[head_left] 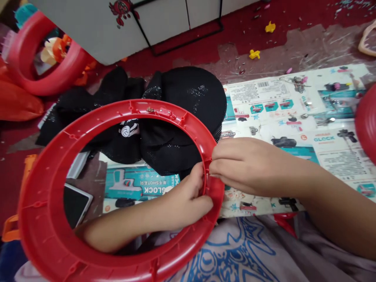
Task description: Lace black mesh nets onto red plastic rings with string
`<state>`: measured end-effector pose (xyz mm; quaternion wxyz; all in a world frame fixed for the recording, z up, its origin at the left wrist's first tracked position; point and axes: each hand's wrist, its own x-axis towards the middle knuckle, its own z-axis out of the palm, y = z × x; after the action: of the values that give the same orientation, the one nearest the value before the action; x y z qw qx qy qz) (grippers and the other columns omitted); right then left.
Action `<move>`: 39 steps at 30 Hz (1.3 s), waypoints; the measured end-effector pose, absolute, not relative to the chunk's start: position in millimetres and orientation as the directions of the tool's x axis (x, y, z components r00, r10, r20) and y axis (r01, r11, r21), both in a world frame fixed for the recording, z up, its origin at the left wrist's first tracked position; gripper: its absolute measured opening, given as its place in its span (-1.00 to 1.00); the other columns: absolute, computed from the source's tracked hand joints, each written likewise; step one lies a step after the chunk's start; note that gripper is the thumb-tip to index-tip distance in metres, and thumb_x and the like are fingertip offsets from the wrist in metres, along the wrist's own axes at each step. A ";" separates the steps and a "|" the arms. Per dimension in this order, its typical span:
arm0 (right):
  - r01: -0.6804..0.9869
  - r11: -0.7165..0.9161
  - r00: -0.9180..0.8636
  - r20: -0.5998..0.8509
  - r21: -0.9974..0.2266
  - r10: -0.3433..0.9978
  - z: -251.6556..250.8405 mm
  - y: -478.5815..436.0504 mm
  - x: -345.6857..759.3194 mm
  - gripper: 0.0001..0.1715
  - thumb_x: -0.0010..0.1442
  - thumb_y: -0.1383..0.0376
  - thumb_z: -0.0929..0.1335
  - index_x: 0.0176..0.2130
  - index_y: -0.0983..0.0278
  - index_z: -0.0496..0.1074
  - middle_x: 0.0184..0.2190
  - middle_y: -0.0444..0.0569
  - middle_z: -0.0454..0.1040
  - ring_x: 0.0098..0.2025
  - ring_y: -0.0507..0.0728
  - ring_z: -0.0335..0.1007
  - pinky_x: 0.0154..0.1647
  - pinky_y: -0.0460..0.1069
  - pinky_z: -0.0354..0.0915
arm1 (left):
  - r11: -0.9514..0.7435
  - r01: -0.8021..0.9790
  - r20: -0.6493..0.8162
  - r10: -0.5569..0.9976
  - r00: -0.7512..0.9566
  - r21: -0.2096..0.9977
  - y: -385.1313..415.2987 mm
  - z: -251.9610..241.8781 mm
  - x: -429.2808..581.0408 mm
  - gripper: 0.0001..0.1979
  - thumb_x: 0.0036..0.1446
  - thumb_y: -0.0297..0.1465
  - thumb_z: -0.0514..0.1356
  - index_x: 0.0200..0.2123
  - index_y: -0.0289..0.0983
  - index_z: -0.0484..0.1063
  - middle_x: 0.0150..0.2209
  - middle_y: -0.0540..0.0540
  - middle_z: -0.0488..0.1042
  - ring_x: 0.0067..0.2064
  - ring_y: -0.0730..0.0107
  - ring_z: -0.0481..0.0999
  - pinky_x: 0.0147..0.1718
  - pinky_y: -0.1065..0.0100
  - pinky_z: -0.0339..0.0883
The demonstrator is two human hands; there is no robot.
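Observation:
A large red plastic ring [35,203], its hollow ribbed side facing me, lies tilted across my lap. Through its opening comes my left hand [190,196], closed on the right part of the rim with the thumb over the edge. My right hand [235,166] is at the same stretch of rim from outside, its fingers pinched together against the channel; whatever is between the fingertips is hidden. Some small pieces, too small to name, sit in the ring's upper channel. Behind the ring lies black fabric [188,98] with a white emblem.
Flattened toy-gun cardboard [264,98] covers the floor, with small metal bits on it. Another red ring [20,58] stands upper left near orange pieces. A white cabinet [167,27] is at the back. Yellow pieces [254,54] and a dark-screened device [76,203] lie around.

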<state>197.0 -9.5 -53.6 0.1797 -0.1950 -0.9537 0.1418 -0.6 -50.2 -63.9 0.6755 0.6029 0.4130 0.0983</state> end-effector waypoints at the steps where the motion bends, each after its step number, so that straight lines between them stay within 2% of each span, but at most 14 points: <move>1: 0.326 0.885 -0.861 0.283 -0.333 0.424 -54.6 -9.8 196.4 -0.76 0.25 0.45 0.23 -0.40 0.35 0.42 -0.43 -0.04 0.37 -0.37 0.08 0.17 -0.39 0.00 0.06 | 0.251 0.376 -0.445 0.632 0.634 0.892 -50.0 -63.9 -0.7 -0.48 -0.04 -0.55 0.03 0.04 -0.26 0.05 -0.10 -0.10 0.31 0.03 0.19 0.33 0.03 0.10 0.26; 6: 0.354 0.868 -0.857 0.251 -0.347 0.450 -58.2 -11.3 194.3 -0.75 0.26 0.47 0.21 -0.42 0.34 0.37 -0.44 -0.05 0.33 -0.37 0.07 0.15 -0.40 -0.01 0.03 | 0.229 0.426 -0.468 0.622 0.628 0.875 -50.8 -65.0 -1.0 -0.58 -0.03 -0.54 0.04 -0.04 -0.28 0.09 -0.02 -0.17 0.31 0.04 0.16 0.33 0.05 0.07 0.25; 11: 0.350 0.822 -0.875 0.158 -0.449 0.458 -54.3 -9.6 195.1 -0.76 0.26 0.48 0.20 -0.37 0.37 0.40 -0.39 0.00 0.37 -0.34 0.08 0.18 -0.34 -0.01 0.11 | 0.216 0.498 -0.517 0.596 0.614 0.840 -53.6 -62.9 -2.3 -0.49 -0.01 -0.53 0.05 0.05 -0.30 0.01 0.10 -0.30 0.26 0.04 0.09 0.35 0.01 0.02 0.28; 14: 0.327 0.782 -0.888 0.110 -0.530 0.446 -50.3 -7.1 195.0 -0.76 0.22 0.51 0.22 -0.38 0.37 0.43 -0.38 0.02 0.39 -0.33 0.09 0.21 -0.30 0.00 0.16 | 0.219 0.529 -0.547 0.573 0.610 0.820 -54.7 -60.2 -2.8 -0.52 0.02 -0.51 0.06 0.04 -0.28 0.03 0.04 -0.27 0.32 0.00 0.09 0.39 -0.05 0.06 0.33; 17: 0.333 0.742 -0.887 0.074 -0.581 0.456 -47.8 -5.6 194.3 -0.77 0.19 0.54 0.24 -0.36 0.39 0.47 -0.37 0.02 0.41 -0.31 0.09 0.24 -0.28 -0.01 0.20 | 0.210 0.484 -0.506 0.587 0.632 0.849 -54.8 -58.5 -2.0 -0.52 0.01 -0.51 0.07 0.04 -0.27 0.06 0.03 -0.23 0.34 0.03 0.09 0.37 -0.03 0.11 0.32; 26: 0.363 0.796 -0.873 0.122 -0.485 0.472 -52.9 -7.3 193.9 -0.67 0.27 0.41 0.22 -0.42 0.36 0.49 -0.39 0.02 0.45 -0.34 0.11 0.27 -0.31 0.02 0.19 | 0.223 0.501 -0.533 0.544 0.648 0.836 -52.5 -57.9 -1.1 -0.41 0.01 -0.51 0.06 0.14 -0.33 -0.02 0.13 -0.32 0.28 0.11 0.05 0.33 0.05 0.06 0.29; 31: 0.419 0.761 -0.844 0.096 -0.495 0.528 -52.9 -7.5 190.9 -0.65 0.23 0.38 0.23 -0.49 0.34 0.50 -0.46 -0.02 0.43 -0.38 0.10 0.27 -0.35 0.01 0.14 | 0.230 0.447 -0.496 0.540 0.680 0.864 -53.1 -60.7 -2.4 -0.35 0.04 -0.51 0.08 0.21 -0.32 -0.05 0.16 -0.32 0.26 0.21 0.02 0.24 0.15 0.04 0.19; 35: 0.508 0.630 -0.756 0.046 -0.587 0.653 -48.0 -7.5 187.6 -0.72 0.15 0.41 0.26 -0.50 0.34 0.50 -0.51 -0.05 0.42 -0.43 0.06 0.25 -0.38 -0.02 0.13 | 0.245 0.396 -0.459 0.604 0.652 0.885 -59.6 -64.1 -3.1 -0.15 0.07 -0.50 0.11 0.31 -0.29 -0.34 0.23 -0.36 0.16 0.30 -0.01 0.09 0.19 0.02 0.14; 37: 0.514 0.582 -0.737 0.022 -0.631 0.675 -45.8 -7.2 187.5 -0.73 0.13 0.42 0.27 -0.50 0.34 0.51 -0.49 -0.05 0.43 -0.43 0.05 0.27 -0.36 -0.03 0.14 | 0.310 0.330 -0.453 0.606 0.654 0.892 -62.1 -64.5 -2.0 -0.13 0.09 -0.50 0.12 0.31 -0.23 -0.40 0.22 -0.34 0.19 0.25 0.04 0.19 0.10 0.08 0.26; 39: 0.486 0.564 -0.743 0.024 -0.667 0.669 -45.1 -6.9 188.7 -0.73 0.14 0.42 0.27 -0.49 0.34 0.51 -0.48 -0.06 0.44 -0.42 0.04 0.28 -0.35 -0.04 0.15 | 0.437 0.182 -0.441 0.617 0.652 0.881 -62.2 -63.8 0.7 -0.23 0.10 -0.51 0.13 0.26 -0.15 -0.26 0.17 -0.28 0.25 0.11 0.16 0.38 -0.04 0.21 0.38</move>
<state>188.7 -6.9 -45.1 0.1386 -0.3306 -0.8735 0.3295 0.7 -62.2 -63.8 0.7520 0.5104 0.3913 0.1445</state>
